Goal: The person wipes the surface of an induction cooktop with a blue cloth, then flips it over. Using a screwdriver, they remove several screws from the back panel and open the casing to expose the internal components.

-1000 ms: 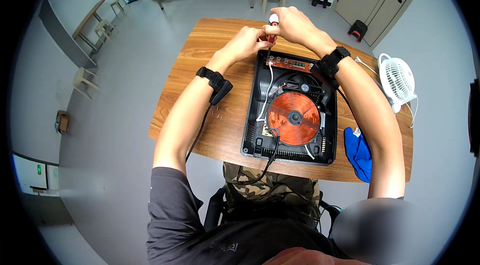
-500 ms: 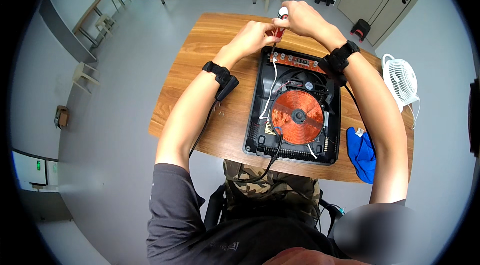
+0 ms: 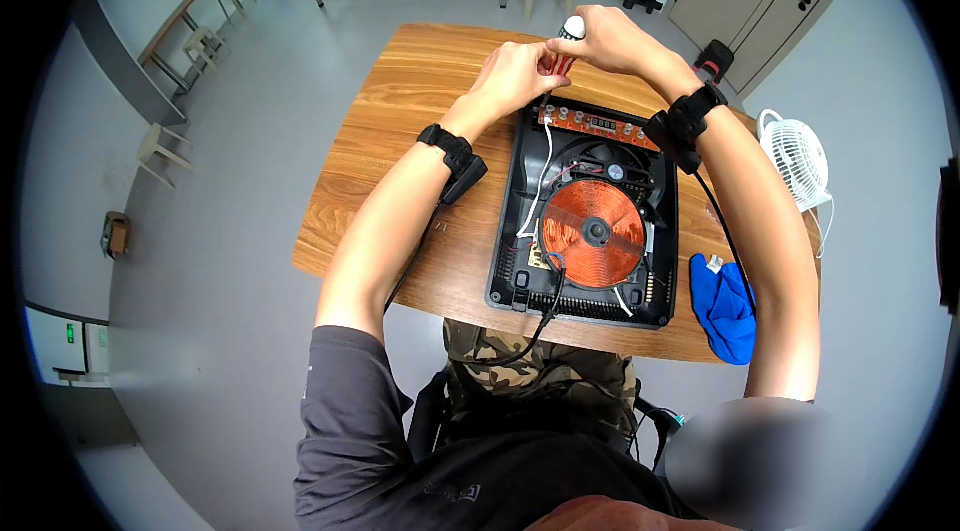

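My right hand (image 3: 612, 39) grips the red handle of a screwdriver (image 3: 573, 29) with a white end cap. My left hand (image 3: 508, 74) closes its fingers round the screwdriver's lower part. The shaft points down at the far left corner of an opened induction cooker (image 3: 509, 193), where the narrow orange control board (image 3: 620, 129) lies. Fingers hide much of the screwdriver, and I cannot make out what its tip touches. Nearer me in the black housing sit a round copper coil (image 3: 570, 253), a fan (image 3: 580, 150) and a white wire (image 3: 546, 176).
A blue cloth (image 3: 722, 309) lies right of the cooker, under my right forearm. At the table's right edge stands a white fan (image 3: 797, 159). A few tiny pieces (image 3: 441, 227) lie on the wooden table (image 3: 375, 181). Black cables hang from both wrist straps.
The screwdriver leans slightly more to the right at its top. Both hands have shifted a little on it, and the view has moved slightly.
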Available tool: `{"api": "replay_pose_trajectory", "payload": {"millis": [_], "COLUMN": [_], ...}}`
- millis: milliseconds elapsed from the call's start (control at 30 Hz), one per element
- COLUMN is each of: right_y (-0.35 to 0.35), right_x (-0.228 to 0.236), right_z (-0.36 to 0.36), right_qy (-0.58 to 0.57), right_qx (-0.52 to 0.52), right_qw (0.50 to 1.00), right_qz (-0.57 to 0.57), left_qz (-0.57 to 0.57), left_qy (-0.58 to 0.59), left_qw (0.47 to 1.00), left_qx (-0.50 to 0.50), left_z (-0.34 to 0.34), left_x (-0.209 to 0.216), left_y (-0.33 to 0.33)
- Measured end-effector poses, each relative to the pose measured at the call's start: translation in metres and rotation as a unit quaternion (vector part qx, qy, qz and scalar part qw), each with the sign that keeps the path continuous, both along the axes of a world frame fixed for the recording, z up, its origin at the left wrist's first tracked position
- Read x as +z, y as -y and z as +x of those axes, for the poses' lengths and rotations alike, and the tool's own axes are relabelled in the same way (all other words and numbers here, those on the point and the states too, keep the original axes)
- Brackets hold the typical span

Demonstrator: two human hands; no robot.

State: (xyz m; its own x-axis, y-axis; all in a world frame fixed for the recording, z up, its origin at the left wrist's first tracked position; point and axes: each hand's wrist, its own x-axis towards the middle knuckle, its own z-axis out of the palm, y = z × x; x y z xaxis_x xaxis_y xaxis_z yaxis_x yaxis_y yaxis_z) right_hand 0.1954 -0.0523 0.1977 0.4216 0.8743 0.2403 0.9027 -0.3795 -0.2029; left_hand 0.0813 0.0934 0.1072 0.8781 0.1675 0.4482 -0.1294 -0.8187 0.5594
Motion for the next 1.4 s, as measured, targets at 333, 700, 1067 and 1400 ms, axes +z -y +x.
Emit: {"api": "replay_pose_trajectory", "payload": {"millis": [333, 700, 1067, 1400], "right_y": [-0.017, -0.016, -0.008, -0.002], "right_x": [-0.006, 0.0, 0.024, 0.026], "right_z": [-0.002, -0.007, -0.042, -0.023], "right_qy": [-0.003, 0.044, 0.038, 0.002], "right_qx": [-0.026, -0.057, -0.093, 0.004], "right_qw": [1.0, 0.997, 0.995, 0.999], "right_qz": [0.006, 0.013, -0.022, -0.051], "left_qz": [0.029, -0.01, -0.015, -0.026], "left_qy": [-0.007, 0.001, -0.008, -0.004], "left_qw": [0.999, 1.0, 1.0, 0.999], "left_qx": [0.029, 0.027, 0.01, -0.042], "left_z": [0.001, 0.012, 0.007, 0.007], "left_x": [-0.002, -0.003, -0.002, -0.001], "left_y": [0.0, -0.001, -0.006, -0.001]}}
